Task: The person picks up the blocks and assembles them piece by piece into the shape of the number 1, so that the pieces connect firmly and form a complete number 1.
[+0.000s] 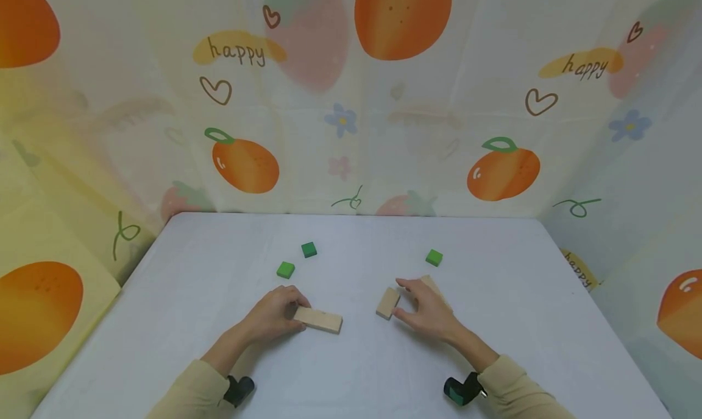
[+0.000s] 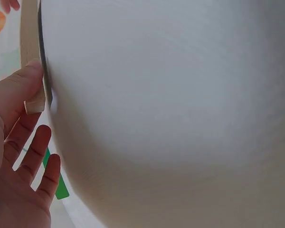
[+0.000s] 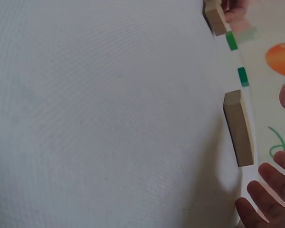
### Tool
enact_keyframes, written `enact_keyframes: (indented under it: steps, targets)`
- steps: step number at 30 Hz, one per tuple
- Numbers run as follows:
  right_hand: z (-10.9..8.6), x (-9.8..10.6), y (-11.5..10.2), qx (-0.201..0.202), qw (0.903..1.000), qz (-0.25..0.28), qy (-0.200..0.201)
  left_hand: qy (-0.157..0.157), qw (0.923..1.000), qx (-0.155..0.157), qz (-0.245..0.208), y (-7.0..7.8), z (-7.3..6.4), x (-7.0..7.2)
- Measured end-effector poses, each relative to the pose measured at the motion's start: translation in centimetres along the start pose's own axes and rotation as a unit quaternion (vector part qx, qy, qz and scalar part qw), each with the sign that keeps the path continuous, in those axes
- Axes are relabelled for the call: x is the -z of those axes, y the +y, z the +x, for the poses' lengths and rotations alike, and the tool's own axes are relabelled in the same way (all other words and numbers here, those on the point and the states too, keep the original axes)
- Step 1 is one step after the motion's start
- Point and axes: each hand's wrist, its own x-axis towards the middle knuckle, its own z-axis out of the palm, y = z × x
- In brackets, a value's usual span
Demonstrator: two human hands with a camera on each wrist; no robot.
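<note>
My left hand (image 1: 276,312) pinches one end of a long, flat wooden block (image 1: 320,320) between thumb and fingers. In the left wrist view, the thumb (image 2: 31,76) lies on the wooden block (image 2: 29,35), and the other fingers spread below it. My right hand (image 1: 429,309) hovers with parted fingers beside a shorter-looking wooden block (image 1: 387,303) that lies on the table. The right wrist view shows this block (image 3: 239,128) apart from the spread fingers (image 3: 275,183). Behind the right hand lies another wooden block (image 1: 437,291), partly hidden by it.
Two green blocks, one darker (image 1: 309,249) and one lighter (image 1: 286,270), lie beyond the left hand. A third green block (image 1: 434,257) lies beyond the right hand. A white cloth covers the table (image 1: 362,376); a fruit-printed curtain (image 1: 373,133) hangs behind it.
</note>
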Motion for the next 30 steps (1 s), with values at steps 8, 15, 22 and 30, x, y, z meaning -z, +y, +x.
enact_keyframes:
  steps: [8,15,22,30]
  targets:
    - [0.0,-0.6,0.2,-0.014,0.9999,-0.003,-0.002,0.012,0.9999,-0.011,-0.002,0.5,0.0,0.3]
    - [0.0,-1.3,0.3,-0.014,0.9996,-0.025,0.009,0.018,0.9998,0.006,-0.002,1.2,0.0,0.3]
    - [-0.1,-1.9,0.1,-0.020,0.9983,-0.047,0.027,0.010,0.9999,0.013,0.003,2.0,-0.3,0.5]
    - [0.0,-2.4,0.1,-0.007,0.9950,-0.087,0.049,0.015,0.9997,-0.005,0.020,3.0,-0.8,0.4]
